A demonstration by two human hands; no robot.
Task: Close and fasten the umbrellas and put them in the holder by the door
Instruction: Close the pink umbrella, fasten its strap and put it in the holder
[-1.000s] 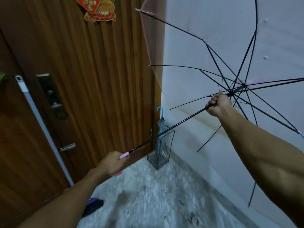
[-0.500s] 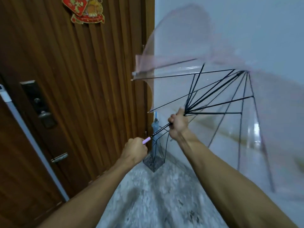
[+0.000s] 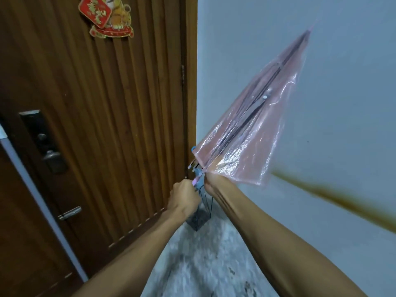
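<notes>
Your left hand point(image 3: 184, 195) grips the pink handle point(image 3: 196, 181). Your right hand point(image 3: 211, 182) looks hidden under the folded pink umbrella point(image 3: 250, 133); I cannot tell its grip. The holder point(image 3: 200, 219) holds a blue umbrella point(image 3: 194, 149).

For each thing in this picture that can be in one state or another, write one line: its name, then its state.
Pink umbrella: folded down, canopy loose, not fastened, tip pointing up.
Left hand: grips the pink handle.
Right hand: at the canopy's lower edge, grip hidden.
Holder: upright on the floor by the door.
Blue umbrella: standing in the holder.
Door: shut.
</notes>
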